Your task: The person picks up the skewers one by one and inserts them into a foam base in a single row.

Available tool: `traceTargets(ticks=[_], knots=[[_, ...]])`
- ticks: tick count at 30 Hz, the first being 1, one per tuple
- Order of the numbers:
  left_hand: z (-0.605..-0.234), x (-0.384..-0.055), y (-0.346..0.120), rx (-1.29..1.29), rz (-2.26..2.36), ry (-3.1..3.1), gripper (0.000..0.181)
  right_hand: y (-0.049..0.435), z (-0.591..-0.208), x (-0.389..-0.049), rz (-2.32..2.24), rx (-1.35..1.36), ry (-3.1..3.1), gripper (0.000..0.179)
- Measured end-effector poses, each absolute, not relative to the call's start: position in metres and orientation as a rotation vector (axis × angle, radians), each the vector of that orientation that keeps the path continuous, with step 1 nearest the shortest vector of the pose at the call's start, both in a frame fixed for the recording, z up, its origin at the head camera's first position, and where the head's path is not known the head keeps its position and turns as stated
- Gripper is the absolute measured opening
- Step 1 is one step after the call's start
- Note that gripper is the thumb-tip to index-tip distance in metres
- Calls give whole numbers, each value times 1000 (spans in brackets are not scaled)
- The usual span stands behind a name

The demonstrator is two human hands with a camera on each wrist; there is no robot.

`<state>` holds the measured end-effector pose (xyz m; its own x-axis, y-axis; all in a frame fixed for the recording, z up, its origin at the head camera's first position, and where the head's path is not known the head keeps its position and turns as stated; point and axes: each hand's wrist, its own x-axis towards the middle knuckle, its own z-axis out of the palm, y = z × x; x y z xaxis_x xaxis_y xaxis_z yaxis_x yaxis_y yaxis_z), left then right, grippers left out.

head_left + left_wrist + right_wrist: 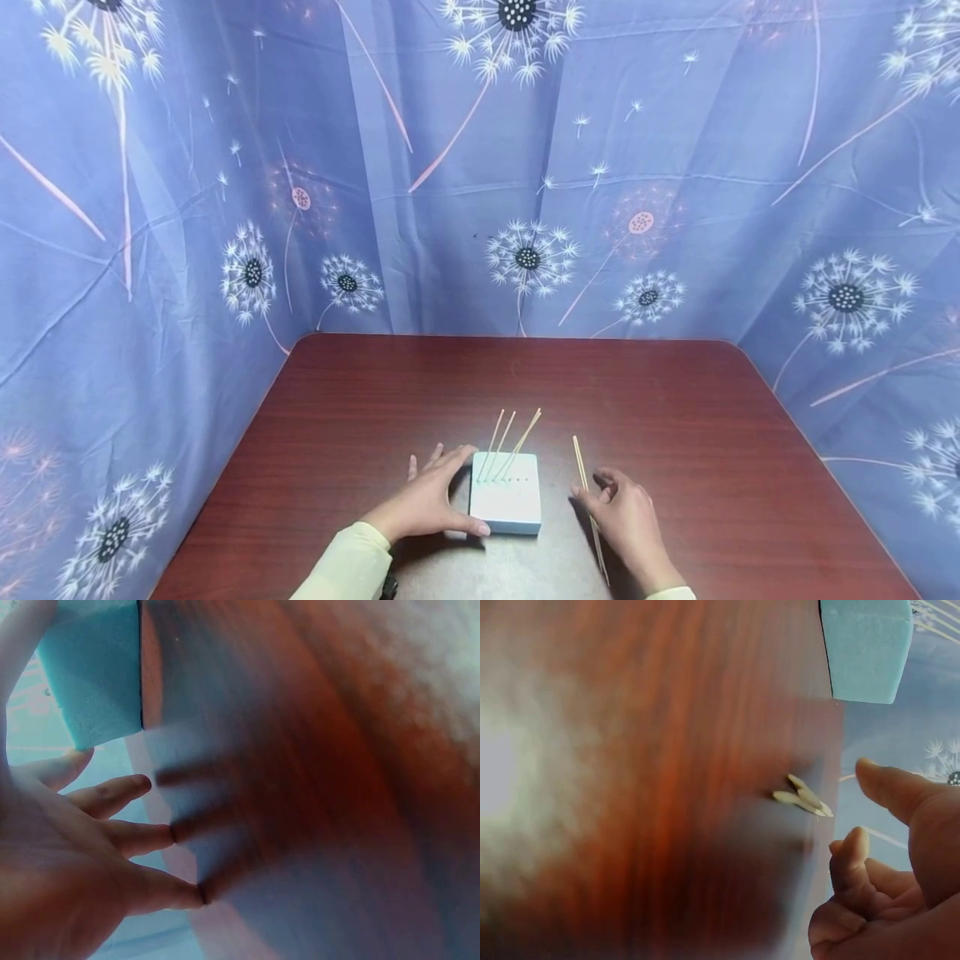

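A square white block (pixel 506 510) with pale blue-green sides sits on the table, a row of small holes across its top. Several thin wooden sticks (pixel 526 437) stand tilted in the holes toward its left. My left hand (pixel 427 500) holds the block's left side, thumb at the near corner and index finger at the far one; its other fingers spread onto the table in the left wrist view. Loose thin sticks (pixel 597 546) lie close together to the right of the block. Over them is my right hand (pixel 930 862), its thumb and bent index finger apart with nothing between them.
The dark red wooden table (pixel 360 400) has rounded far corners. Blue curtains (pixel 450 250) with a dandelion print hang behind it and along both sides. A small black object (pixel 389 586) shows beside the left sleeve.
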<state>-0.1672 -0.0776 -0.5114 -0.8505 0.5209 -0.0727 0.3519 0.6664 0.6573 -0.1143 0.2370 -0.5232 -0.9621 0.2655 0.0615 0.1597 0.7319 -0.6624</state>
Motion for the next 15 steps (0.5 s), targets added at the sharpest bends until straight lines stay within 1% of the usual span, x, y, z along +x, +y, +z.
traceTargets(ticks=[3, 15], knots=[[-512, -167, -78, 698, 959, 2629, 123, 237, -526, -115, 1072, -368, -2781, 52], [-514, -169, -78, 696, 957, 2620, 124, 238, -529, -116, 1051, -381, -2798, 49]])
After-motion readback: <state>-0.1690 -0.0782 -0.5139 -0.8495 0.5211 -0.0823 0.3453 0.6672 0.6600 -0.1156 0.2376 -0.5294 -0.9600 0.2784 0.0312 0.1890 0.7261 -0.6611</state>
